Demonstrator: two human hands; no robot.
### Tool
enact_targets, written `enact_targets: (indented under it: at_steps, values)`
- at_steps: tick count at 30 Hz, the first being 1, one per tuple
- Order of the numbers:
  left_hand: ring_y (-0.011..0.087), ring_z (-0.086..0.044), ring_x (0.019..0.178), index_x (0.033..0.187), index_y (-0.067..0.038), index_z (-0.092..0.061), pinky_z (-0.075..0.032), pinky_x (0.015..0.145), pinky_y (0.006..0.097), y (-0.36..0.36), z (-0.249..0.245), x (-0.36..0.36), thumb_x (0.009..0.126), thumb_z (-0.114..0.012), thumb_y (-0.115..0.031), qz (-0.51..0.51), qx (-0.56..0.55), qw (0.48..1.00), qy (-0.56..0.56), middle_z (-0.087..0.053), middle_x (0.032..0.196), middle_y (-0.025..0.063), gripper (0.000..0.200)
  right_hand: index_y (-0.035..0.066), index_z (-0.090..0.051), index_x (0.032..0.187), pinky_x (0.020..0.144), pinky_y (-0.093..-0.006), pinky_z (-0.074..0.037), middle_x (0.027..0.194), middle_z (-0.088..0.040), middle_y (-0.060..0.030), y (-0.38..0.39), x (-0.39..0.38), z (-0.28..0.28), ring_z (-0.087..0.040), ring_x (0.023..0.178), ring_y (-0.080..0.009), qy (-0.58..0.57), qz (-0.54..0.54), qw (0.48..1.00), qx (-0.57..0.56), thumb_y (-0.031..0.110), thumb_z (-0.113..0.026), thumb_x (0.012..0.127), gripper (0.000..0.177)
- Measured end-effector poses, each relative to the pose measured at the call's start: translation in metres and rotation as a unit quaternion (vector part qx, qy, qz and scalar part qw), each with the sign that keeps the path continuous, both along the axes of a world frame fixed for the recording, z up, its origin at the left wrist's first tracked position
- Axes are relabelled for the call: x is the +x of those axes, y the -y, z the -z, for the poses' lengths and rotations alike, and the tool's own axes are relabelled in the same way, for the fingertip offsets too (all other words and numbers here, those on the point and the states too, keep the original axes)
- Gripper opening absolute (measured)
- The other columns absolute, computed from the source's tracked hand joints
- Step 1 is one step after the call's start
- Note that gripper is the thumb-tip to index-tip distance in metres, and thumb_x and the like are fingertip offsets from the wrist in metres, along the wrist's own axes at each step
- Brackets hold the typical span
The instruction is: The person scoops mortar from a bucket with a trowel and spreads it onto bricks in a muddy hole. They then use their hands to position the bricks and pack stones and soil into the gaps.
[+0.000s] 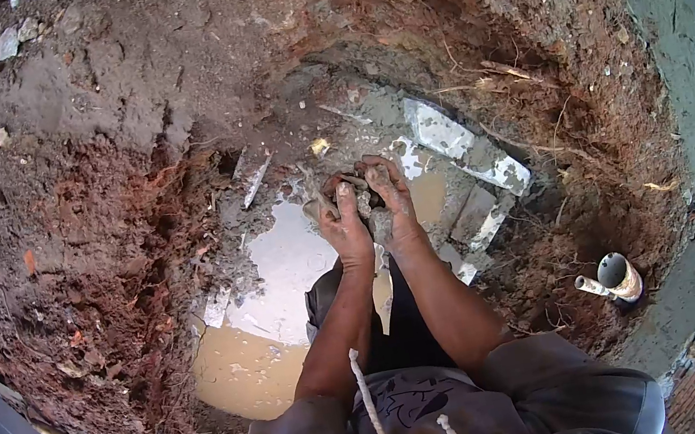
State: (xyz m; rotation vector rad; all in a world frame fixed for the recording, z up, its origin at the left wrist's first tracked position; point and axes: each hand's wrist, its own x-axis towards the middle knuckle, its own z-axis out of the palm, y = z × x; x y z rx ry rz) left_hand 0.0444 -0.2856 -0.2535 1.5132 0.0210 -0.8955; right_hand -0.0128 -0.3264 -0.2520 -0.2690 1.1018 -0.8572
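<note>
Muddy lump (359, 190) is held out over the brown puddle (278, 269) at the pit bottom. The left hand (346, 228) and right hand (391, 199) are both clamped tight around it, I'd guess because it's slick and the drips land in the water.

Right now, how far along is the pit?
Done: pit dug deep, pipe end exposed at the side. In hand: left hand and right hand grip a muddy lump together. Left, probably: muddy water and broken slabs lie in the bottom.
</note>
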Motion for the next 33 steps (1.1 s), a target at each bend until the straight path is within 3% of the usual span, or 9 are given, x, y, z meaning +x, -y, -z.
enact_targets:
  at_steps: [7, 10, 13, 14, 19, 21, 26, 29, 33]
  values:
    - [0.02, -0.061, 0.098, 0.116, 0.004, -0.061, -0.044, 0.092, 0.0338, 0.026, 0.081, -0.034, 0.089, -0.064, -0.029, 0.063, 0.106, 0.991, -0.057, -0.064, 0.116, 0.0129, 0.042, 0.009, -0.059, 0.116, 0.089, -0.0346, -0.049, 0.109, -0.064, -0.0068, 0.012, -0.044, 0.082, -0.061, 0.098, -0.0205, 0.026, 0.08, 0.994, 0.076, 0.022, -0.069, 0.086, 0.034]
    - [0.0241, -0.06, 0.103, 0.123, 0.002, -0.058, -0.044, 0.094, 0.033, 0.068, 0.13, -0.023, 0.088, -0.063, -0.041, 0.091, 0.175, 0.98, -0.028, -0.06, 0.122, 0.0174, 0.056, 0.012, -0.06, 0.117, 0.087, -0.042, -0.05, 0.108, -0.064, -0.0063, 0.059, -0.033, 0.121, -0.061, 0.097, -0.0243, 0.068, 0.093, 0.964, 0.239, 0.029, -0.072, 0.081, 0.042]
    - [0.029, -0.057, 0.112, 0.131, 0.004, -0.051, -0.042, 0.097, 0.0341, 0.135, 0.167, 0.003, 0.088, -0.059, -0.05, 0.125, 0.224, 0.967, -0.002, -0.055, 0.129, 0.0203, 0.069, 0.009, -0.06, 0.116, 0.089, -0.044, -0.049, 0.11, -0.065, -0.0084, 0.132, -0.016, 0.178, -0.061, 0.101, -0.0276, 0.15, 0.051, 0.965, 0.208, 0.039, -0.057, 0.09, 0.04]
    - [0.0305, -0.055, 0.115, 0.133, 0.005, -0.048, -0.042, 0.098, 0.0353, 0.17, 0.138, 0.012, 0.088, -0.057, -0.053, 0.118, 0.238, 0.962, -0.058, -0.053, 0.132, 0.0207, 0.074, 0.008, -0.059, 0.116, 0.09, -0.0458, -0.049, 0.115, -0.064, -0.0107, 0.15, -0.015, 0.199, -0.061, 0.103, -0.028, 0.128, 0.042, 0.967, 0.215, 0.039, -0.051, 0.094, 0.039]
    - [0.0313, -0.053, 0.117, 0.137, 0.005, -0.043, -0.043, 0.099, 0.0384, 0.207, 0.294, 0.015, 0.087, -0.055, -0.059, 0.013, 0.151, 0.939, -0.307, -0.05, 0.136, 0.0186, 0.083, 0.008, -0.055, 0.117, 0.087, -0.053, -0.05, 0.111, -0.062, -0.0122, 0.185, -0.01, 0.238, -0.06, 0.101, -0.0341, -0.021, 0.127, 0.96, 0.25, 0.033, -0.05, 0.095, 0.034]
    - [0.0292, -0.047, 0.125, 0.14, 0.002, -0.041, -0.039, 0.103, 0.0389, 0.209, 0.283, 0.011, 0.09, -0.053, -0.056, -0.022, 0.048, 0.923, -0.38, -0.045, 0.141, 0.0146, 0.078, 0.013, -0.056, 0.118, 0.08, -0.0442, -0.053, 0.115, -0.061, -0.0069, 0.184, -0.017, 0.259, -0.062, 0.095, -0.026, -0.007, 0.167, 0.945, 0.28, 0.034, -0.054, 0.092, 0.033]
    - [0.0183, -0.041, 0.13, 0.14, -0.019, -0.047, -0.031, 0.108, 0.0359, 0.185, 0.231, -0.013, 0.1, -0.045, -0.033, 0.176, 0.075, 0.967, -0.17, -0.046, 0.142, 0.0037, 0.043, 0.003, -0.05, 0.12, 0.094, -0.0411, -0.051, 0.114, -0.059, -0.013, 0.196, -0.058, 0.247, -0.06, 0.1, -0.0265, 0.023, 0.331, 0.923, 0.197, 0.031, -0.048, 0.095, 0.038]
    - [0.0148, -0.049, 0.117, 0.134, -0.019, -0.054, -0.038, 0.101, 0.0361, 0.17, 0.237, -0.034, 0.097, -0.051, -0.031, 0.235, 0.041, 0.945, -0.225, -0.053, 0.132, -0.0032, 0.039, 0.006, -0.053, 0.116, 0.09, -0.0428, -0.053, 0.105, -0.06, -0.014, 0.183, -0.085, 0.256, -0.061, 0.096, -0.029, -0.086, 0.25, 0.949, 0.173, 0.022, -0.05, 0.092, 0.029]
    - [0.0132, -0.054, 0.106, 0.123, -0.014, -0.061, -0.041, 0.097, 0.0364, 0.16, 0.248, -0.022, 0.095, -0.055, -0.024, 0.044, 0.079, 0.968, -0.234, -0.062, 0.115, -0.0033, 0.03, 0.001, -0.057, 0.118, 0.087, -0.0371, -0.05, 0.103, -0.063, -0.0174, 0.16, -0.086, 0.272, -0.063, 0.094, -0.0274, -0.462, -0.06, 0.885, -0.01, 0.021, -0.06, 0.087, 0.037]
